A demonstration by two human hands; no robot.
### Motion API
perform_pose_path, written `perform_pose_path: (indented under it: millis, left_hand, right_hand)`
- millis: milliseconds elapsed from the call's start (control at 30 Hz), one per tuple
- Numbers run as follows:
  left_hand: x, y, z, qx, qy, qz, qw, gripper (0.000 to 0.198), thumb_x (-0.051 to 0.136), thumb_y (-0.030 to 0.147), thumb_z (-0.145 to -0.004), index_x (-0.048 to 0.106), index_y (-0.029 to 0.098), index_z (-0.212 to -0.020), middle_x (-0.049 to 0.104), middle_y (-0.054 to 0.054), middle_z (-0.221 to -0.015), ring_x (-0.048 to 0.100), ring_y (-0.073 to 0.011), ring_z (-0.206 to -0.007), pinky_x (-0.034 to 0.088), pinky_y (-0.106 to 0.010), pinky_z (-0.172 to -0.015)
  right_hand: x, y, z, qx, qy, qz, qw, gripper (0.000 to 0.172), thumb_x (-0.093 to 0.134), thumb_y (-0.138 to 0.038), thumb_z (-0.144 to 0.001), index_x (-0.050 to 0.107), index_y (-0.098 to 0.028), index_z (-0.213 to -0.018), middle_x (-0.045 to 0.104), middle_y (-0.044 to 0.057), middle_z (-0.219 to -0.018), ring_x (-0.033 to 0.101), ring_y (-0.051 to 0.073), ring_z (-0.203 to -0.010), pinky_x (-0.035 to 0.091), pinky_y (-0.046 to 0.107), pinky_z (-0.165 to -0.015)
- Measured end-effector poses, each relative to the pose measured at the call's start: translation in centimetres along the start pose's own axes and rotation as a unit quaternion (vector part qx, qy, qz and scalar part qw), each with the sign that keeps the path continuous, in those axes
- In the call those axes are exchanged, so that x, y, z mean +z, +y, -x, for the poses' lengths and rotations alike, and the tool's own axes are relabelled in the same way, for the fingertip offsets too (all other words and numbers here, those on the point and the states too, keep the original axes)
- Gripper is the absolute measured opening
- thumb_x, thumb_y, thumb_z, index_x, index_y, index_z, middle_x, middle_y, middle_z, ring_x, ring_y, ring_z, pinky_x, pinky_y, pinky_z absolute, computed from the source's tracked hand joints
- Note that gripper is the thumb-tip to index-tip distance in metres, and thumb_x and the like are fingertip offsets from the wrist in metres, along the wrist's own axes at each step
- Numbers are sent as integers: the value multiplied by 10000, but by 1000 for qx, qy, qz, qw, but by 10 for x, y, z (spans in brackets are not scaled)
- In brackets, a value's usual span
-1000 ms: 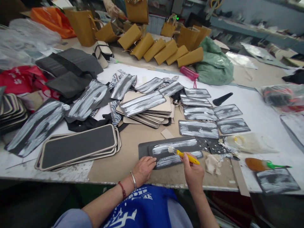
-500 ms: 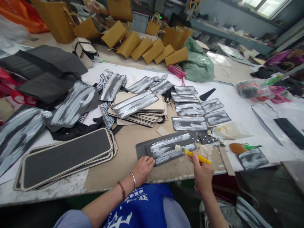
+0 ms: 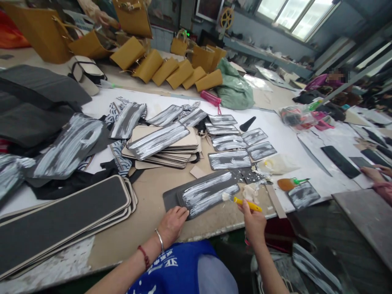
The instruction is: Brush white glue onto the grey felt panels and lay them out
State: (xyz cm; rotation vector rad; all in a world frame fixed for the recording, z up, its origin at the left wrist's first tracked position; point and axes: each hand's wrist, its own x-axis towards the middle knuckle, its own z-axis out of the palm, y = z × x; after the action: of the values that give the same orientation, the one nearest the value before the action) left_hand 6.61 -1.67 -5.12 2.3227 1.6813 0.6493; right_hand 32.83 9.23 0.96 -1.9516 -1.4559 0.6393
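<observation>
My right hand point(image 3: 255, 220) is closed round the yellow handle of a glue brush point(image 3: 247, 203). Its whitish bristles are at the lower right part of a dark panel point(image 3: 199, 196) streaked with white paste. At that panel's lower left corner, my left hand point(image 3: 174, 224) grips the edge with its fingers close together. Another dark panel point(image 3: 170, 200) shows beneath, sticking out to the left. Just right of the panel are a crumpled cream-coloured lump point(image 3: 250, 192) and white spatters on a dark scrap.
Long dark boards with pale rims point(image 3: 67, 220) are stacked at left. Behind lie pale boards point(image 3: 165, 157) and several paste-streaked pieces point(image 3: 229, 159). A brown bottle with a green nozzle point(image 3: 286, 184) is at right. Tan bags point(image 3: 150, 65) line the back. A co-worker's hands point(image 3: 372, 173) are at far right.
The view has turned right, so the scene sits farther left. The brush has moved rightward along the panel. My left hand keeps its corner. A co-worker's hands have come into view.
</observation>
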Motion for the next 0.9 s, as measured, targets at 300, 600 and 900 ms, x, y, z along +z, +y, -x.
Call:
perform_pose_path:
  millis: [300,600,900]
  left_hand:
    - [5,15,1,-30,79,-46,995,224,463,217,-841,557,142,-1029,615,-98,-970,552,-215,-871,531,-351,-713]
    - [15,22,1,-51,121,-79,988,237,393,244,-888,581,149,-997,621,-100,-954,586,-196,-869,549,-328,-734]
    - [15,32,-2,-77,125,-104,984,252,372,250,-894,583,148,-986,630,-99,-946,607,-193,-869,561,-323,-736]
  right_hand:
    - [3,8,-56,-365,61,81,926,411,376,-454,-892,634,-140,-952,672,120,-897,636,218,-823,511,348,-740]
    - [15,-8,-3,-435,-87,-36,896,231,452,-199,-889,556,-180,-1094,649,76,-1002,608,163,-949,514,288,-825]
    - [13,31,-65,-481,20,98,871,249,410,-238,-908,584,-146,-1061,656,113,-965,624,215,-902,530,344,-756]
